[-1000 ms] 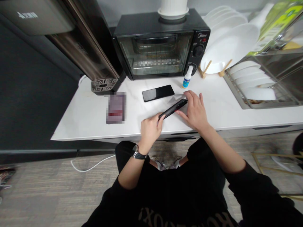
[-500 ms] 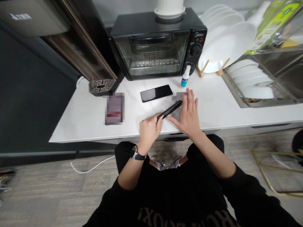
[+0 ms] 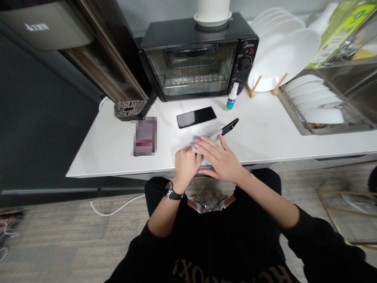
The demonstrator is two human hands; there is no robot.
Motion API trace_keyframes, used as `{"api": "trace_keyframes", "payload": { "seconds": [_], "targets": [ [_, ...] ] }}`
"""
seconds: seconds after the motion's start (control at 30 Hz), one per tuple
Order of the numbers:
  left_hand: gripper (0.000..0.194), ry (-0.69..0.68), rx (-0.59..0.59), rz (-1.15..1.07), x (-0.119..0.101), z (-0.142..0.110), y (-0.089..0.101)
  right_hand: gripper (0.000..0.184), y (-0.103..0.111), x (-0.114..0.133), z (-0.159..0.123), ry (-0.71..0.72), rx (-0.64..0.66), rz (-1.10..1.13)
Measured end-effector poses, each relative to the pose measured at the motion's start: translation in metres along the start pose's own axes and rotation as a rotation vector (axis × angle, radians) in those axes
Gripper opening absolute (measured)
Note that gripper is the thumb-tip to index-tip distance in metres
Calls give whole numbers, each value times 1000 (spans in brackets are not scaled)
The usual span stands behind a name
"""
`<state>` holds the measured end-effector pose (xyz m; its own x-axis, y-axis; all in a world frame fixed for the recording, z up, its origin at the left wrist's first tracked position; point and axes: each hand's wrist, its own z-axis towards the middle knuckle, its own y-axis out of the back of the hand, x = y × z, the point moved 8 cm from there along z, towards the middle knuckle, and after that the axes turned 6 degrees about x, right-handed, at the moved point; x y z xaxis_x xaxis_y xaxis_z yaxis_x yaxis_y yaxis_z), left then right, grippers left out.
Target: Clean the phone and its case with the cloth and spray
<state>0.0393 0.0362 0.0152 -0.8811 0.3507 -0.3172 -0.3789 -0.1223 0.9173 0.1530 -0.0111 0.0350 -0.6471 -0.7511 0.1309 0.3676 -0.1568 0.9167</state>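
Observation:
My left hand [image 3: 187, 163], with a watch on its wrist, is closed around the near end of a slim black phone-like object [image 3: 230, 126], tilted up off the counter. Its far end shows a small red spot and pale marks. A thin grey cloth [image 3: 217, 135] is draped over its middle part. My right hand [image 3: 216, 157] lies over the cloth, fingers fairly straight, pressing it against the object. Beyond my hands, a black smartphone [image 3: 196, 117] lies flat on the white counter. Behind it to the right stands a small white spray bottle [image 3: 232, 97] with a blue label.
A black toaster oven [image 3: 194, 72] stands at the back of the counter [image 3: 265, 137], a white pot [image 3: 212, 11] on top. Left are a drink dispenser [image 3: 129, 109] and a blurred-out purple item [image 3: 145, 135]. Right are white plates [image 3: 282, 59] and a dish rack [image 3: 294, 118].
My right hand has moved left and nearer, bringing the grey cloth from the counter onto the black object. The left hand keeps its grip.

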Motion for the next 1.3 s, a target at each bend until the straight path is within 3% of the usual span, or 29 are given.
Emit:
{"api": "trace_keyframes", "payload": {
  "seconds": [0.27,0.4,0.53,0.67,0.83,0.97,1.1,1.3],
  "targets": [
    [35,-43,-65,-131,-7,-2,11,90,22,-65,-10,-279,-88,-71],
    [29,-86,-95,-136,-8,-4,11,87,27,-79,-13,-390,-163,-93],
    [26,-105,-104,-152,-10,-5,12,96,21,-70,-12,-510,-252,-48],
    [26,-96,-85,-161,-9,-4,11,104,8,-44,0,-550,-289,22],
    [26,-31,-41,-88,1,1,3,107,-9,3,16,-333,-157,74],
    [22,-51,-16,-34,1,1,-1,90,-7,10,11,-183,-93,31],
    [30,-88,-70,-94,-4,-4,6,81,5,-25,4,-163,-51,-37],
    [29,-111,-120,-153,-8,-6,12,82,24,-102,-14,-426,-134,-70]
  ]
}}
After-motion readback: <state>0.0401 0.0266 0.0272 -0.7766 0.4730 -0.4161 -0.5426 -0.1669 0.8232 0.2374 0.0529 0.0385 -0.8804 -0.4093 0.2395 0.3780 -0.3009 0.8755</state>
